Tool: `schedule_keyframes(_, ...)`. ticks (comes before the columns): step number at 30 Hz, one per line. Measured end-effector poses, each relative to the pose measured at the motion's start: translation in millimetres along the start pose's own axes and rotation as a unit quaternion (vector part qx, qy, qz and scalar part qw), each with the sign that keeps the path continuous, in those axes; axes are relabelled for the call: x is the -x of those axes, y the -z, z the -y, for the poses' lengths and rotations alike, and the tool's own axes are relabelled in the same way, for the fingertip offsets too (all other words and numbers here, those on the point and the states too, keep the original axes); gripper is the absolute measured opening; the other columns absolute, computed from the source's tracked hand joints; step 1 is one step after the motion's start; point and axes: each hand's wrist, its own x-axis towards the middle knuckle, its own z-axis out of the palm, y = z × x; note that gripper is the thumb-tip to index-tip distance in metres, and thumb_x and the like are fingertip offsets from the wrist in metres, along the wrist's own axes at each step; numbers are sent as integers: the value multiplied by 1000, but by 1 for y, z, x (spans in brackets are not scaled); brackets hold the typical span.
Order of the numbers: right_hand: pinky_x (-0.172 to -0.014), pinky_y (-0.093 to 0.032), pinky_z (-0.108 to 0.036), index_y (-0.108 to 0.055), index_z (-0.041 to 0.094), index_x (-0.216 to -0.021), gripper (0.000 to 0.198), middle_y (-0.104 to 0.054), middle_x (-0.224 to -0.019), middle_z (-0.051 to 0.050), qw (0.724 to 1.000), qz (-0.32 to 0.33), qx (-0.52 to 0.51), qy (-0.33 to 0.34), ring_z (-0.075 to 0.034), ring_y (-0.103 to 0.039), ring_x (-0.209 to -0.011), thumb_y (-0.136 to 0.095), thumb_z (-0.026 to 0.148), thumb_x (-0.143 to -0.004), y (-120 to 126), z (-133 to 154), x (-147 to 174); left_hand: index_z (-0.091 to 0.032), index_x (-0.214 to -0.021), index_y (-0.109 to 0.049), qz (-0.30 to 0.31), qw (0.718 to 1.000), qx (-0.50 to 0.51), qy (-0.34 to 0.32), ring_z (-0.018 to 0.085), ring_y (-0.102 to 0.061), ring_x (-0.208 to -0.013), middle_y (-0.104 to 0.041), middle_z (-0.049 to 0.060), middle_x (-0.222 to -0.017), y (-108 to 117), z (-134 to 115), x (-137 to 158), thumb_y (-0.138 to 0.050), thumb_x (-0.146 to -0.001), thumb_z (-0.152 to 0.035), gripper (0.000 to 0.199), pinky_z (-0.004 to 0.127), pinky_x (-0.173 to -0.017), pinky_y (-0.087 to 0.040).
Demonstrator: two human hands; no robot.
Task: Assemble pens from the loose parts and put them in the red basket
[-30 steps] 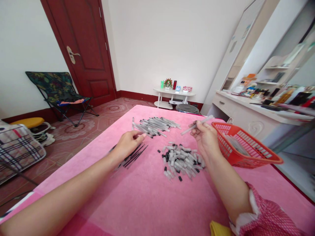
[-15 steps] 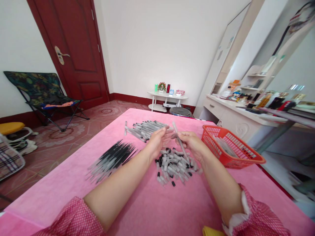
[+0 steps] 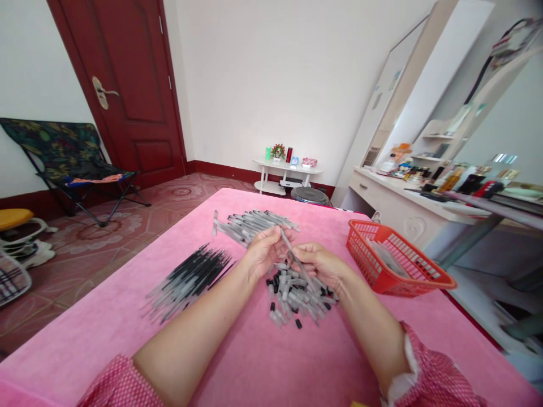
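A translucent grey pen (image 3: 287,243) slants between my two hands over the table. My left hand (image 3: 263,251) pinches its upper end between thumb and fingers. Lower on the barrel, my right hand (image 3: 317,263) grips the same pen with closed fingers. Beneath them lies a loose heap of clear pen caps (image 3: 297,297) with small black pieces (image 3: 298,324) among it. Behind my left hand, assembled-looking pens (image 3: 244,225) lie in a row. Thin black-and-clear ink refills (image 3: 195,280) form a pile left of my left forearm.
The table has a pink cloth (image 3: 254,362). A red plastic basket (image 3: 424,285) with clear barrels (image 3: 388,257) stands at the right. Beyond are a white dressing table (image 3: 384,195) with bottles, a low white stand (image 3: 271,164), and a folding chair (image 3: 72,152) by the door (image 3: 123,85).
My left hand has closed on the pen's upper end; before, its fingers were apart from it. My right hand has moved slightly left and down with the pen.
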Motion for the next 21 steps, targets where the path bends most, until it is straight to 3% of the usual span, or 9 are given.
schedule_keyframes(3, -37, -13, -20, -65, 13, -64, 34, -54, -45, 0, 992, -60, 105, 22, -4, -24, -34, -60, 47, -68, -6, 2, -1, -13, -81, -63, -69, 997, -25, -5, 13, -65, -71, -67, 3, -72, -6, 0, -3, -68, -72, -22, 14, 22, -65, -46)
schedule_keyframes(5, -38, -19, -21, -62, 15, -56, 27, -54, -43, 0, 971, -112, 203, 52, -7, -32, -36, -61, 39, -67, -9, 3, -1, -13, -80, -63, -117, 993, -28, -8, 13, -65, -70, -67, 3, -72, -3, -8, -6, -67, -74, -24, 13, 21, -63, -45)
schedule_keyframes(8, -42, -23, -22, -54, 17, -45, 19, -50, -40, 2, 906, -234, 338, 103, -9, -39, -41, -65, 25, -59, -10, 6, -2, -15, -77, -61, -248, 968, -6, -27, 10, -64, -68, -67, 1, -74, 16, -33, -12, -61, -79, -26, 11, 20, -61, -43)
schedule_keyframes(10, -42, -24, -22, -51, 18, -46, 18, -49, -40, 3, 871, -309, 362, 124, -10, -41, -42, -65, 22, -57, -7, 8, -2, -16, -79, -60, -305, 950, 0, -62, 8, -64, -68, -68, 0, -76, 33, -50, -13, -58, -81, -26, 10, 19, -62, -43)
schedule_keyframes(11, -43, -26, -23, -52, 18, -48, 18, -50, -41, 2, 869, -329, 346, 131, -10, -42, -42, -64, 24, -59, -4, 10, -3, -16, -79, -60, -306, 949, -5, -69, 8, -64, -68, -68, 0, -77, 39, -57, -13, -59, -81, -26, 10, 18, -62, -43)
schedule_keyframes(14, -43, -29, -22, -55, 16, -55, 21, -57, -47, 0, 897, -333, 257, 135, -9, -43, -41, -63, 34, -64, 7, 14, -2, -16, -82, -62, -269, 960, -61, -49, 8, -63, -64, -69, 1, -79, 44, -60, -9, -62, -78, -26, 11, 19, -61, -45)
schedule_keyframes(17, -39, -26, -21, -56, 15, -58, 28, -58, -49, -2, 921, -303, 219, 112, -7, -37, -37, -64, 40, -65, 17, 17, 0, -14, -82, -65, -200, 968, -154, -1, 10, -63, -60, -69, 4, -78, 30, -46, -5, -67, -72, -28, 17, 20, -58, -45)
schedule_keyframes(21, -37, -24, -20, -58, 13, -60, 31, -58, -51, -2, 925, -291, 225, 97, -5, -35, -36, -64, 43, -66, 24, 19, 4, -11, -75, -67, -98, 956, -274, 22, 11, -60, -56, -69, 6, -71, 5, -21, 2, -72, -65, -33, 25, 21, -57, -45)
